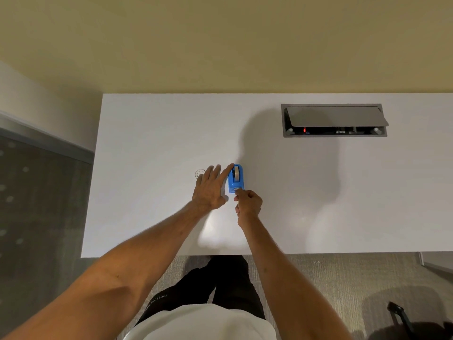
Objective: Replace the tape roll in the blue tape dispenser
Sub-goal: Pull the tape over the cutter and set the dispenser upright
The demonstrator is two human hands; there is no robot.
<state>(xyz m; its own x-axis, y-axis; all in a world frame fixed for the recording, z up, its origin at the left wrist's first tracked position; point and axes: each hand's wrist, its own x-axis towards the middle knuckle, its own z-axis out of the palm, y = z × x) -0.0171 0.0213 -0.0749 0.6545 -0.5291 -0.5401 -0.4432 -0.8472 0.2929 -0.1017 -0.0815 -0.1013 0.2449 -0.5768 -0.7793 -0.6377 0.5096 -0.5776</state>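
The blue tape dispenser (235, 178) stands on the white table (157, 133) with a tape roll (236, 173) seated in it. My left hand (211, 187) lies flat beside its left side, fingers spread, the index finger resting along the dispenser's far left edge. My right hand (248, 203) is at the dispenser's near end, thumb and forefinger pinched at the cutter, apparently on the tape's end. A clear, empty-looking ring (200, 173), perhaps a spent tape core, lies on the table just beyond my left fingers, partly hidden by them.
A recessed grey cable box (334, 120) with its lid tilted open sits at the table's far right. The table's near edge runs just above my legs. Carpet lies below, with a dark object (402, 317) at the bottom right.
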